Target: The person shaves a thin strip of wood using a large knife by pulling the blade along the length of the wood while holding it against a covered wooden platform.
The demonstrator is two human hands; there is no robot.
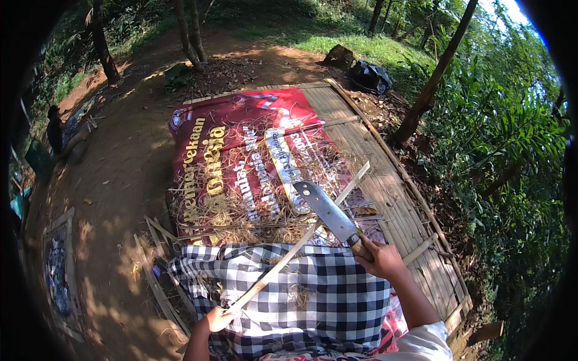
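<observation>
My left hand (218, 319) is closed on the lower end of a long pale bamboo strip (274, 271), which slants up and away to the right. In my right hand (382, 260) is the wooden handle of a broad cleaver-like knife (327, 212), its grey blade pointing up and to the left. The blade lies across the strip in view; whether its edge touches the strip I cannot tell. A black-and-white checked cloth (337, 295) covers my lap beneath both hands. Curly shavings (298, 295) lie on the cloth.
A red printed banner (253, 108) strewn with shavings covers part of a bamboo platform (397, 198). Loose bamboo pieces (158, 295) lean at its left edge. Another person (55, 129) sits far left. A black plastic bag (369, 77) and a tree trunk (435, 78) stand beyond the platform.
</observation>
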